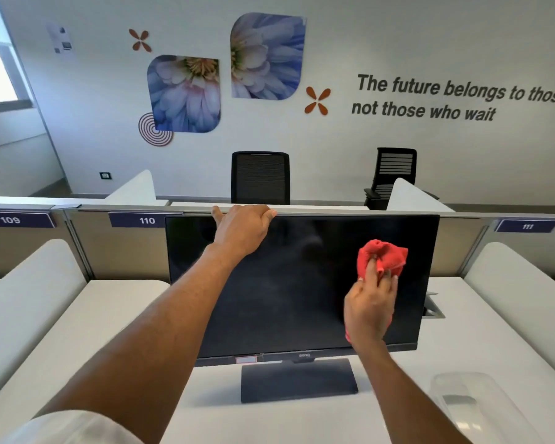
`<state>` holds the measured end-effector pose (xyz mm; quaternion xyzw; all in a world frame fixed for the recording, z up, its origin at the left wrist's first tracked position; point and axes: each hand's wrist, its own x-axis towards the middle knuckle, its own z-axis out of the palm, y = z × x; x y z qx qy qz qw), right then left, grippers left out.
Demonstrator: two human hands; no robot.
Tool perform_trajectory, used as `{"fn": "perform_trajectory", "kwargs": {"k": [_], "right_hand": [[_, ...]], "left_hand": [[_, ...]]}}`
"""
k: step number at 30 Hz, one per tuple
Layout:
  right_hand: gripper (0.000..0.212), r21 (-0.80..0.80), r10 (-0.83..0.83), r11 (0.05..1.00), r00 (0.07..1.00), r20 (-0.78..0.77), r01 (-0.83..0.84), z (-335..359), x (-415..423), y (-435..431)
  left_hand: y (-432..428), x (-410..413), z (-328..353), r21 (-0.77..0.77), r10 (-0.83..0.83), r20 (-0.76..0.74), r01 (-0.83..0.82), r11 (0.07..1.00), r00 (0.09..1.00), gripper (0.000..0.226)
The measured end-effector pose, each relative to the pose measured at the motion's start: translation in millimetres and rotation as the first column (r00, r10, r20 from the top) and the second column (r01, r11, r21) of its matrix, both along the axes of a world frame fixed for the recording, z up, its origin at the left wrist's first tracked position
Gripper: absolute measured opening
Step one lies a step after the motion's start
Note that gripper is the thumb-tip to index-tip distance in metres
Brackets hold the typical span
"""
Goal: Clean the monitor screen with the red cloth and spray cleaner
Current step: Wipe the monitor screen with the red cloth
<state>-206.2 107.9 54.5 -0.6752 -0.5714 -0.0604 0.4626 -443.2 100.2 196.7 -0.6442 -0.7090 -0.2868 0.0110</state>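
Monitor (285,283) stands upright on the bench (109,315), wide screen facing the person; left hand (242,227) grips its top edge, right hand (370,307) presses the bunched red cloth (383,256) against it.

One monitor (285,299), one red cloth (385,254), two hands (242,229) (370,312), two chairs (260,177) (394,169).

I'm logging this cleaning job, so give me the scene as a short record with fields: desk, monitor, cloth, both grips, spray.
desk: white, with a clear plastic item at the near right
monitor: screen dark, upright on its stand
red cloth: bunched, against the right part of the screen
left grip: fingers curled over the monitor's top edge
right grip: holds the red cloth to the screen
spray cleaner: cannot be made out in this view
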Motion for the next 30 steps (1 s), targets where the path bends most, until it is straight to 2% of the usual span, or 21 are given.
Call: {"fn": "perform_trajectory", "kwargs": {"k": [4, 5, 8, 10, 12, 17, 20, 22, 25, 30], "right_hand": [[0.053, 0.057, 0.108, 0.991, 0.964, 0.241, -0.125, -9, -72, -30], [0.055, 0.057, 0.173, 0.978, 0.928, 0.33, -0.203, -13, -92, -40], [0.062, 0.011, 0.344, 0.904, 0.744, 0.573, -0.427, -30, -139, -62], [0.066, -0.006, 0.351, 0.904, 0.733, 0.583, -0.428, -35, -146, -63], [0.064, -0.003, 0.308, 0.932, 0.783, 0.54, -0.364, -33, -134, -56], [0.061, -0.06, 0.103, 0.994, 0.959, 0.264, -0.09, -11, -81, -25], [0.06, -0.061, 0.097, 0.994, 0.981, 0.166, -0.088, -2, -82, -22], [0.058, -0.032, 0.125, 0.992, 0.976, 0.178, -0.121, 1, -99, -28], [0.054, 0.008, 0.212, 0.975, 0.933, 0.291, -0.224, 3, -136, -44], [0.055, 0.004, 0.351, 0.91, 0.773, 0.529, -0.415, -10, -167, -58]], "left_hand": [[-4, -5, 1, -0.018, 0.001, 0.01, -0.001, 1.0, 1.0, 0.039], [-5, -5, 1, -0.024, -0.005, 0.012, 0.005, 1.0, 1.0, 0.039], [-8, -6, 2, -0.021, -0.026, 0.009, 0.027, 0.999, 1.0, 0.04], [-10, -6, 2, -0.022, -0.037, -0.009, 0.037, 0.999, 0.999, 0.042], [-12, -11, 2, -0.024, -0.022, -0.062, 0.021, 0.999, 0.998, 0.042], [-16, -41, -1, -0.028, 0.09, -0.114, -0.094, 0.995, 0.989, 0.045], [-18, -52, -6, -0.011, 0.128, -0.122, -0.13, 0.991, 0.984, 0.048], [-19, -52, -9, 0.005, 0.133, -0.125, -0.134, 0.991, 0.983, 0.048], [-19, -51, -8, 0.009, 0.12, -0.111, -0.119, 0.993, 0.987, 0.046], [-19, -52, -6, 0.007, 0.088, -0.109, -0.088, 0.996, 0.99, 0.045]]}}
